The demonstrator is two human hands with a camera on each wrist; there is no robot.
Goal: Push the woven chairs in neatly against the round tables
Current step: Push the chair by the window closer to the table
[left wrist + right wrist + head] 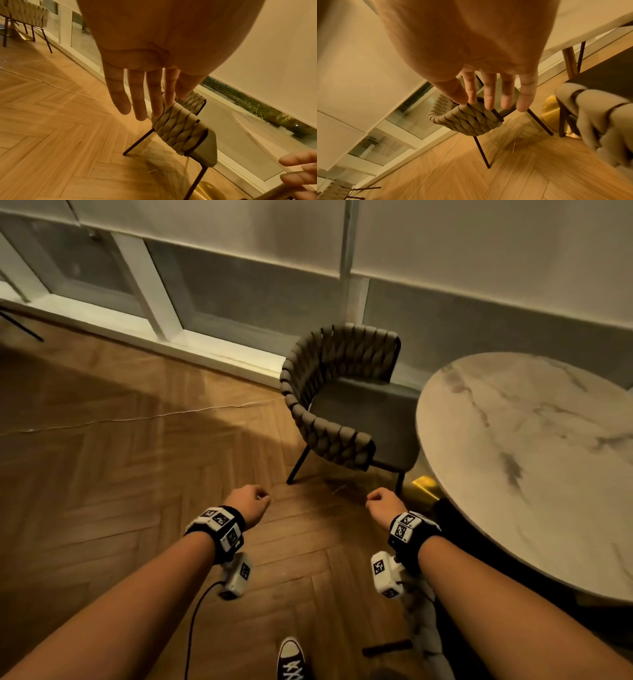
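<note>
A grey-brown woven chair [339,395] stands on dark thin legs, its seat facing the round marble table [531,457] and partly tucked under the rim. My left hand [251,501] and right hand [382,503] hang side by side over the floor, short of the chair and touching nothing. In the left wrist view the left hand [150,105] has straight, loose fingers above the woven chair [180,125]. The right hand [489,102] looks the same in its wrist view, over the woven chair [471,121]. A second woven chair [599,115] stands close on my right.
A window wall [212,292] with a white sill runs behind the chair. A thin cable [137,419] crosses the herringbone floor. The table's gold base [551,108] sits beyond the chair legs. Another woven chair [24,14] stands far left. My shoe [291,659] is below.
</note>
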